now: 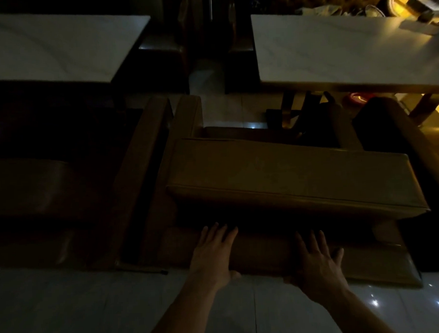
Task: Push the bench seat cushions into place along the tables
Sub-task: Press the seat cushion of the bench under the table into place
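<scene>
In a dim room a long tan seat cushion [288, 174] lies skewed across the bench frame, its right end nearer me. Below it the padded front part of the bench [266, 257] runs left to right. My left hand [214, 251] lies flat on that padded part with fingers spread. My right hand [316, 260] rests flat on it too, further right. Neither hand grips anything. Two upright tan side pads [186, 115] stand at the bench's left end. A white table [346, 52] stands beyond the bench at the right, another white table [55, 45] at the left.
A dark bench [40, 187] lies in shadow at the left under the left table. The right table's legs [293, 109] stand behind the cushion. A glossy white tile floor [93, 302] is beneath me. Clutter and yellow light sit at the top right corner [417, 7].
</scene>
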